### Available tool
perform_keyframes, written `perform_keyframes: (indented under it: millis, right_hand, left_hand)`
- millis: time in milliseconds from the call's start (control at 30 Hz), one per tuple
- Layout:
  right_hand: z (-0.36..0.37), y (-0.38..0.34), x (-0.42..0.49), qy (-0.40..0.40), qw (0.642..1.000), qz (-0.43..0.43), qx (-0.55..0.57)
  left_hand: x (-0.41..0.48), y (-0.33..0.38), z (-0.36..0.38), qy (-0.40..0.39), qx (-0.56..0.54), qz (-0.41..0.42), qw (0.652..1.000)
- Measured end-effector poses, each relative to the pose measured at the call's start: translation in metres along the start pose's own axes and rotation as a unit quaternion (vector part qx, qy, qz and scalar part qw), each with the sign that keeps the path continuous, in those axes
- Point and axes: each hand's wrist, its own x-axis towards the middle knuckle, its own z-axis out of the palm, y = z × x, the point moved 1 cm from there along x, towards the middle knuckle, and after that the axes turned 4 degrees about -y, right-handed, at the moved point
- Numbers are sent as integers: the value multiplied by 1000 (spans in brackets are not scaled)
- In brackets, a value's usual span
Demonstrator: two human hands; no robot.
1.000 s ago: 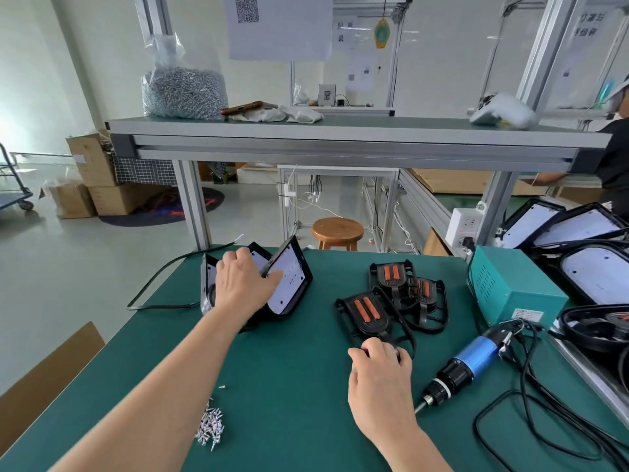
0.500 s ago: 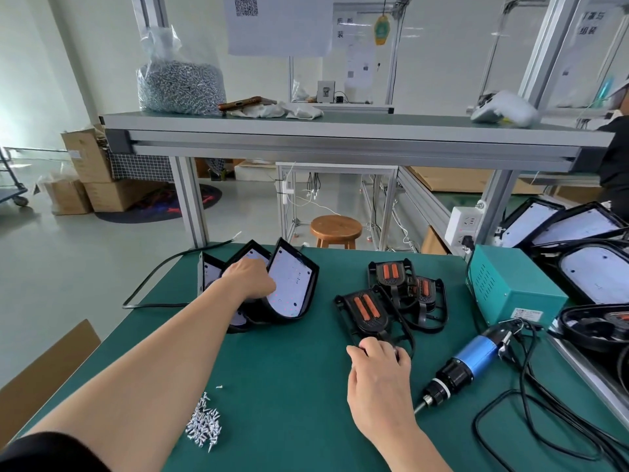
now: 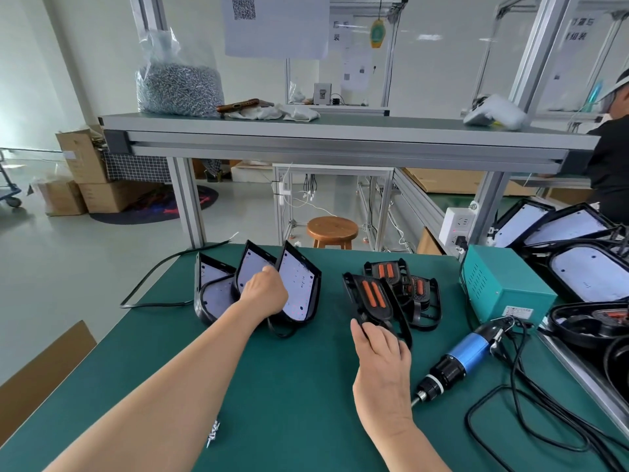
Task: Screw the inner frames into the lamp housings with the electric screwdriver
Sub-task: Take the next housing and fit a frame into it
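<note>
Three black lamp housings with white LED panels (image 3: 301, 287) lean upright at the left middle of the green table. My left hand (image 3: 265, 294) grips the edge of the front housing, its fingers hidden behind it. Black inner frames with orange strips (image 3: 372, 296) lie in a pile right of them. My right hand (image 3: 381, 352) holds the near end of the closest frame, which is tilted up off the table. The blue and black electric screwdriver (image 3: 459, 361) lies on the table to the right of my right hand, untouched. A small heap of screws (image 3: 213, 434) sits near the front edge.
A teal power box (image 3: 503, 284) stands at the right, with black cables (image 3: 531, 410) looping in front of it. More lamp housings (image 3: 585, 270) are stacked at the far right. A shelf (image 3: 340, 137) above the table carries a bag of screws (image 3: 178, 86). A person stands at the right edge.
My left hand has slid from the top of the housings to the front housing's edge and stood it more upright. My right hand has raised the near frame's end.
</note>
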Motion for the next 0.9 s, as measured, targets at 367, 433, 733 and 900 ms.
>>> perform_keyframes:
  millis: [367,433,733,900]
  right_hand:
    - [-3,2,-1,56,997,-3,60]
    - [-2,3,-2,74,995,-12,68]
    - [-1,7,-2,106,987,-1,123]
    - [-1,6,0,113,982,18,153]
  left_hand:
    - [0,8,53,-27,-440,-94,893]
    - [-3,3,61,-21,-503,-110,857]
    - [-7,19,61,-42,-657,-57,750]
    - [-9,14,62,-109,-678,-80,722]
